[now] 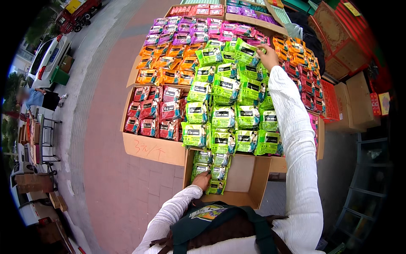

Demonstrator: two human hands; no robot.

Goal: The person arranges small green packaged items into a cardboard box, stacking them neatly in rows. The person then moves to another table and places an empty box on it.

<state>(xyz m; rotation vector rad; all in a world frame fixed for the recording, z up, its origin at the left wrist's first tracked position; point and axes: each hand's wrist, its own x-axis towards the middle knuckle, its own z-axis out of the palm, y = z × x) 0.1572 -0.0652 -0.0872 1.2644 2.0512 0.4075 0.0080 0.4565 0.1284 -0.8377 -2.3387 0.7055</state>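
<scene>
My right hand (pixel 269 57) reaches far out over the display, its fingers on the right edge of a green plastic packet (pixel 246 52) on top of the pile. Rows of like green packets (pixel 224 116) slope down toward me. Below them, an open cardboard box (pixel 265 182) holds several more green packets (pixel 216 187) along its left side. My left hand (pixel 202 180) is inside this box, against those packets; its fingertips are partly hidden, and whether it grips one cannot be told.
Dark red packets (pixel 170 108) fill a carton on the left, with orange packets (pixel 170 75) and purple packets (pixel 182 38) behind. Cardboard cartons (pixel 361 101) and a red crate (pixel 330 100) stand at right. Far left, a person (pixel 38 97) is near a metal cart (pixel 41 139) and parked vehicles.
</scene>
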